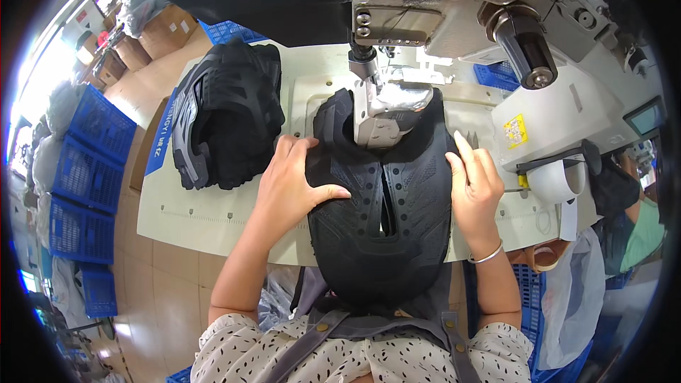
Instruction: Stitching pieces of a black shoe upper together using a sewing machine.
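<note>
A black shoe upper [383, 248], opened out, lies under the head of a sewing machine [386, 117], its lace holes and centre slit facing up. The lit presser area covers part of its collar opening. My left hand [287, 177] grips the left side, thumb across the upper's surface and fingers bent at its edge. At the opposite edge my right hand [477, 188] holds the upper between thumb and fingers, partly hidden. The near, rounded end of the upper hangs over the table edge toward my lap.
A stack of black shoe uppers [237, 113] rests on the left of the pale machine table [198, 216]. Blue crates [85, 174] are piled farther left, by cardboard boxes [159, 32]. A white cup-shaped holder [557, 183] and a clear plastic bag [574, 291] are at right.
</note>
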{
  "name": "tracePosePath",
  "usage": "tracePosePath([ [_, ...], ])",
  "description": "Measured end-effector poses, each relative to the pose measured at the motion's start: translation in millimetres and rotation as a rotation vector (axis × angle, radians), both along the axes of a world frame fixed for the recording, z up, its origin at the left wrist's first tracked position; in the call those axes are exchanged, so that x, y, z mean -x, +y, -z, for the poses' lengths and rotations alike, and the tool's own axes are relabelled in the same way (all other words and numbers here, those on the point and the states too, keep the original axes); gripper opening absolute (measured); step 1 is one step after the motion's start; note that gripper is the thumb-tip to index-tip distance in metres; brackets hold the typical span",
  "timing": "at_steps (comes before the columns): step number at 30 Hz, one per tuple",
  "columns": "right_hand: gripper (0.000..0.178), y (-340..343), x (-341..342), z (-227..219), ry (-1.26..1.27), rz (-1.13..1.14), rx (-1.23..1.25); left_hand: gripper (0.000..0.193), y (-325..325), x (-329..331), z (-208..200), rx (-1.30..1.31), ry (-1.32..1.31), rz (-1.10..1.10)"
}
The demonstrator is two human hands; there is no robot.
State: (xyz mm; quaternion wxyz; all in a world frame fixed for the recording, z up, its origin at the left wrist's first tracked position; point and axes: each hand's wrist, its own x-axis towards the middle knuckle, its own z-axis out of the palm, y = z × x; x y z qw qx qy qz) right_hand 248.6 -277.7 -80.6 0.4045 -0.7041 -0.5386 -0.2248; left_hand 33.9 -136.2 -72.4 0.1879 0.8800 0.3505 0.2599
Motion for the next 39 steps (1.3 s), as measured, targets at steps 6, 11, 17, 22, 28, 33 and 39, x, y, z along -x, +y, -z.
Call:
tracePosePath([
  [6, 0.016, -1, -5, 6, 0.258, -0.058, -0.047, 0.067, 19, 0, -15, 0.345, 0.285, 0.042],
  [11, 0.016, 6, -3, 5, -0.133, 0.039, -0.092, 0.04, -2, 5, -9, 0.731, -0.433, 0.151],
  [17, 0.017, 5, -2, -3, -0.301, 0.109, -0.155, 0.033, -24, 2, -16, 1.356, -0.892, 0.139],
  [22, 0.019, 9, -2, -4, -0.322, 0.099, -0.231, 0.031, -42, 19, 9, 0.85, -0.529, 0.401],
  [28, 0.017, 2, 1, 2, 0.605, -0.099, -0.337, 0.026, -48, 9, -11, 1.135, -0.806, 0.206],
  [33, 0.035, -3, 21, -36, 1.512, -0.597, -0.304, 0.023, -37, 0, -17, 1.185, -0.923, 0.158],
  [39, 0.025, -15, 33, -37, 1.509, -0.589, -0.315, 0.022, -32, -15, -35, 1.073, -1.007, 0.171],
])
